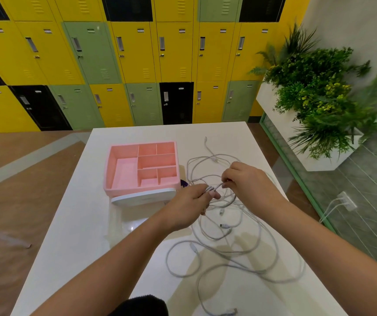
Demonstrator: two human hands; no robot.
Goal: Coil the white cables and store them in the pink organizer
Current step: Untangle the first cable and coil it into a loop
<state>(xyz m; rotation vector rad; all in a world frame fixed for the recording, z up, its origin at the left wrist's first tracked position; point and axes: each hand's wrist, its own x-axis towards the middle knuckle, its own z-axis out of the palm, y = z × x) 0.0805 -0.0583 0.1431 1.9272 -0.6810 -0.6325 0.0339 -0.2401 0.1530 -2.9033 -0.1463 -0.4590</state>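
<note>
Sprawling in loose loops over the glossy white table (87, 236), the tangle of thin white cables (223, 225) reaches the frame's bottom edge beside a black fabric shape (142, 304) too cropped to identify. The left hand (191, 206) pinches several gathered strands, and the right hand (244, 179) nips the same bunch just beside it, fingertips partly hidden. Beyond, to the left, sits the pink plastic compartmented organizer (135, 192) with no cable inside, a small purple object (184, 184) half hidden at its corner.
</note>
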